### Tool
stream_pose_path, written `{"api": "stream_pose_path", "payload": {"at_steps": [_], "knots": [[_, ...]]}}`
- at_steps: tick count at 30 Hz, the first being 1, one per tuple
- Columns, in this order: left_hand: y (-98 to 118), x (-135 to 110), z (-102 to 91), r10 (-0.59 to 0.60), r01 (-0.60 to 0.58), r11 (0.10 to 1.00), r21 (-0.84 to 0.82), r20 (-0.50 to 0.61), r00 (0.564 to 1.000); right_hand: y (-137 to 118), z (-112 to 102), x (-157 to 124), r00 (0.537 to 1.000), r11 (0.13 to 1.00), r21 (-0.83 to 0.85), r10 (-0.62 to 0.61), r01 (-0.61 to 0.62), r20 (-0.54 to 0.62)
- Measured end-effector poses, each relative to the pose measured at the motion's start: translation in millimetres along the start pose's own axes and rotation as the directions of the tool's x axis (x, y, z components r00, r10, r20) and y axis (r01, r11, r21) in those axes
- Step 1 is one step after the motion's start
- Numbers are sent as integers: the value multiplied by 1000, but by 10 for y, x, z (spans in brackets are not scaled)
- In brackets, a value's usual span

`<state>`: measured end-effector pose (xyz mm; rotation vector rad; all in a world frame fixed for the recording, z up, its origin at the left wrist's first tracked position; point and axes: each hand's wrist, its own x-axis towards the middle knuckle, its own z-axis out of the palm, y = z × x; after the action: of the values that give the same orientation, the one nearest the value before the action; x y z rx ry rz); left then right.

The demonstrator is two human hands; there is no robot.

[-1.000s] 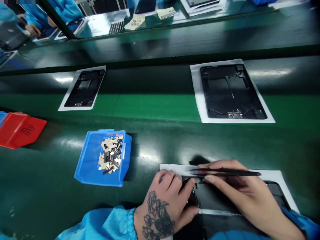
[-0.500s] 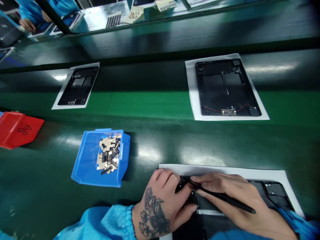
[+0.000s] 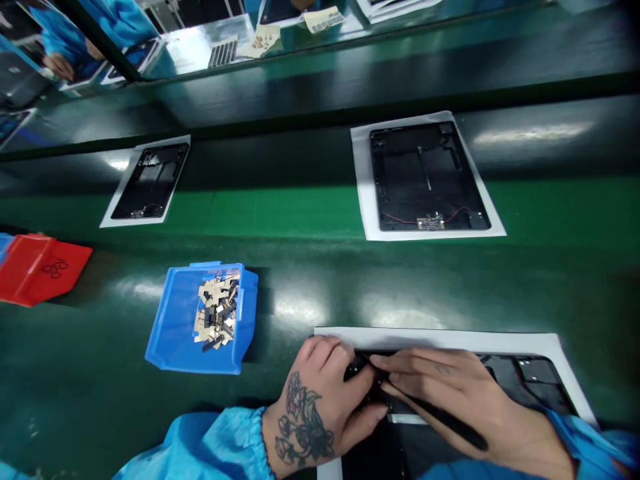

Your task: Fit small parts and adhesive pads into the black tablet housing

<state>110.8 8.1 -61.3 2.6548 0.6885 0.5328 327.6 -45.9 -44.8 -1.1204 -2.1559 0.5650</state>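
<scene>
A black tablet housing [image 3: 373, 447] lies on white paper in front of me, partly covered by both hands. My left hand [image 3: 320, 407], tattooed on its back, has its fingers bent over the housing's upper left part, with thumb and forefinger around a small dark area. In my right hand [image 3: 465, 393] are black tweezers [image 3: 457, 423], held like a pen. Their tip points at the spot beside my left forefinger. What lies under the tip is hidden by the fingers.
To the left stands a blue bin [image 3: 173, 327] of small dark and tan pieces, and beyond it a red bin [image 3: 63, 270]. Two more tablet housings, one left [image 3: 153, 180] and one right [image 3: 427, 183], lie on the green belt [image 3: 280, 207]. Another person's hand [image 3: 60, 67] shows at the far left.
Both housings on the belt have shifted left, and the view has tilted slightly. My right hand has moved a little left with the tweezers, while my left hand keeps about the same place.
</scene>
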Motion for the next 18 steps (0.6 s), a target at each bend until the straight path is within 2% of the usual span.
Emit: {"api": "stream_pose_path", "payload": {"at_steps": [2,5,7,10,12,14,16,18], "knots": [[-18,1,-8,9,-8,1000,-16,17,1000,-7,-8,62,992,979,164,125,-119,-27],[-38,14,-35,26,-26,999,-28,23,999,21,6,108,950,888,368,310,-277,-35],[-47,23,-55,20,-18,999,-41,45,999,39,5,129,905,813,437,425,-385,8],[-60,32,-76,1,4,997,-72,61,998,38,-46,177,813,681,507,578,-528,69],[-68,36,-86,1,3,994,-111,38,999,28,-99,212,745,584,579,664,-570,65],[-76,39,-95,3,-3,988,-156,1,1000,23,-144,234,682,501,659,731,-560,24],[-84,41,-102,10,-17,984,-175,-43,999,22,-171,239,635,458,711,772,-534,-21],[-95,41,-104,8,-21,988,-156,-79,997,14,-183,234,617,456,720,786,-523,-49]]}}
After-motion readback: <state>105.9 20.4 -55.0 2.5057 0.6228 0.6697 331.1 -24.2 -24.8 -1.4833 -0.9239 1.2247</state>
